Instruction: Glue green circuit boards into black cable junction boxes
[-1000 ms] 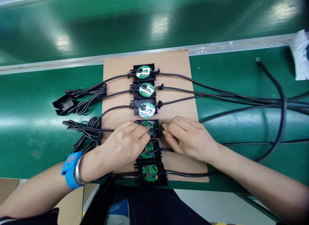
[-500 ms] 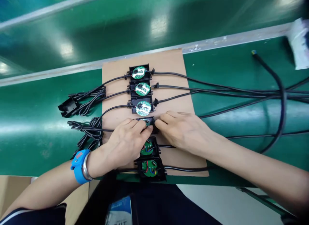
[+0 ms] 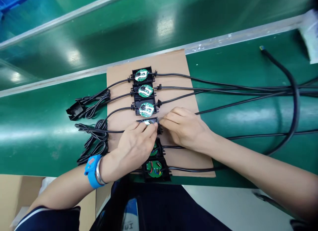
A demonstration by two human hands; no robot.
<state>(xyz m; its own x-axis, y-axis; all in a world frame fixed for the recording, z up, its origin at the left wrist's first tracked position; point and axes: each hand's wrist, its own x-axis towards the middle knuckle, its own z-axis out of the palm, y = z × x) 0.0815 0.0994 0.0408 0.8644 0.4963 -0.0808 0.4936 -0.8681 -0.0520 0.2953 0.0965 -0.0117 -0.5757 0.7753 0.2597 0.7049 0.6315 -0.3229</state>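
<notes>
A column of several small open black plastic housings lies on cardboard, with round green circuit boards showing, such as the top board (image 3: 141, 75). My left hand (image 3: 139, 141) has its fingers bent together over the black housing (image 3: 154, 119) just below the upper three, covering most of its board. At that housing's right end my right hand (image 3: 186, 126) pinches the black cable (image 3: 211, 109), whose end is hidden by the fingers. Below my left hand, a partly covered housing and the lowest board (image 3: 154, 168), with coloured wires, are visible.
The cardboard sheet (image 3: 179, 64) rests on a green bench (image 3: 44, 131). Coiled black cables (image 3: 95, 133) and a loose black housing (image 3: 75, 110) lie at left. Long cables run right, and a thick cable (image 3: 295, 102) curves up there. A raised ledge (image 3: 213, 39) borders the back.
The view has shifted slightly. My left fingers have closed up at the housing's right edge, covering more of its board. My right hand stays pinched at the same end.
</notes>
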